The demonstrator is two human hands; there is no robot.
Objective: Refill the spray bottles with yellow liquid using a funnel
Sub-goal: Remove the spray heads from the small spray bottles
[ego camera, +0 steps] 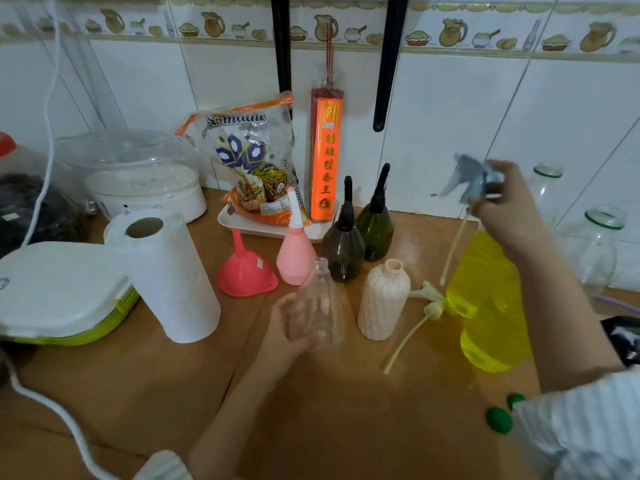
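White-tiled wall backs the bench (311, 410), where the left hand (284, 336) grips the clear bottle (320, 306) right of the funnel (246, 271), while the right hand (509, 206) pinches a lifted sprayer (474, 178) whose swinging tube may drip or knock neighbours.

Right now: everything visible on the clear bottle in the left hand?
The clear spray bottle looks like transparent plastic, cone-shaped, wide at the base and narrowing to a threaded neck. It is uncapped, looks empty and stands about upright, low over the wooden table. The left hand curls round its lower body. Nothing else touches it.
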